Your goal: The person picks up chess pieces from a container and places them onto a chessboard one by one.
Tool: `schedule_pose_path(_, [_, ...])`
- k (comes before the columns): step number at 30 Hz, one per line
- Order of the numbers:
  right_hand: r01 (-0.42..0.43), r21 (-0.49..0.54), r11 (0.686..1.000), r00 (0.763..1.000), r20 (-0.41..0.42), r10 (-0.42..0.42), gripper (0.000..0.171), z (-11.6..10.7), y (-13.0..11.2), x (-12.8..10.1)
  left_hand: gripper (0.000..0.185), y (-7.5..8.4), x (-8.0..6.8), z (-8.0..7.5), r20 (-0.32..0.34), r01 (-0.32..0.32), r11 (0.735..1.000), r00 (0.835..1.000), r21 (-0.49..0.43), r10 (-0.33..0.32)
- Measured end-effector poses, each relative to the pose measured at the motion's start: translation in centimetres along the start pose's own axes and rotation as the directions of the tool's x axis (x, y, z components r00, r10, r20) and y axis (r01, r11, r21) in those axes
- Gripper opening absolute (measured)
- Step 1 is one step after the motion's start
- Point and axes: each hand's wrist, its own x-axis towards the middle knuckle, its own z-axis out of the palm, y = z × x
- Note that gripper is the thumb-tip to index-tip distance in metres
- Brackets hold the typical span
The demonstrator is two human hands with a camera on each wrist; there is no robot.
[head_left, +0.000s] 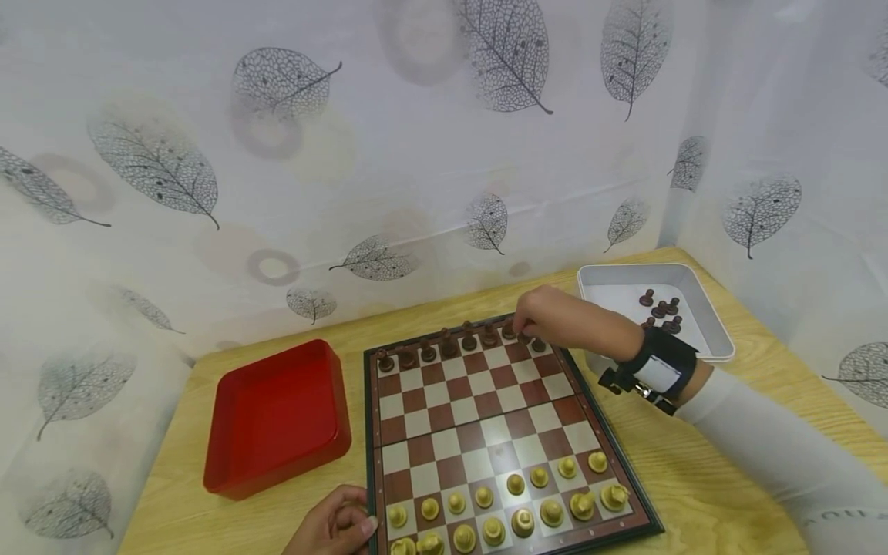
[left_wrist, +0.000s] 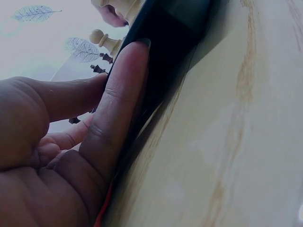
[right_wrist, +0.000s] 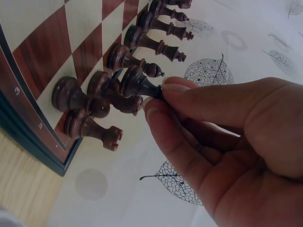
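Observation:
A folding chessboard lies on a wooden table. Dark pieces line its far row and light pieces fill the two near rows. My right hand is over the far right corner. In the right wrist view my right hand pinches the head of a dark pawn whose base is on the board, beside another dark pawn and in front of the corner rook. My left hand rests at the near left corner; its thumb lies straight along the board's dark edge.
A red tray sits left of the board. At the back right, a white tray holds several dark pawns. A leaf-patterned curtain closes off the table's far and right sides.

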Motion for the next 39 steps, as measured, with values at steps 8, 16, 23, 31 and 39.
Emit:
schedule_pose_path(8, [0.019, 0.011, 1.000, 0.999, 0.029, -0.019, 0.012, 1.0, -0.1, 0.4, 0.045, 0.1, 0.1, -0.1, 0.004, 0.000, 1.000, 1.000, -0.004, 0.000])
schedule_pose_path(16, [0.033, 0.017, 0.999, 0.999, 0.028, -0.033, 0.015, 1.5, -0.3, 0.4, 0.045, 0.0, 0.1, -0.2, 0.006, -0.002, 1.000, 1.000, -0.005, 0.002])
schedule_pose_path(23, [0.043, 0.002, 0.999, 0.998, 0.043, -0.043, 0.014, 2.2, -0.2, 0.6, 0.045, -0.1, 0.2, -0.3, 0.015, 0.014, 1.000, 1.000, -0.020, -0.014])
schedule_pose_path(31, [0.051, 0.009, 0.999, 0.998, 0.047, -0.052, 0.013, 2.6, 0.0, 0.7, 0.046, -0.1, 0.3, -0.4, -0.001, 0.026, 1.000, 1.000, -0.008, -0.026])
schedule_pose_path(39, [0.063, -0.002, 0.998, 0.998, 0.029, -0.063, 0.012, 2.6, 0.0, 0.5, 0.045, -0.1, 0.4, -0.3, -0.003, 0.032, 0.999, 0.999, -0.008, -0.032])
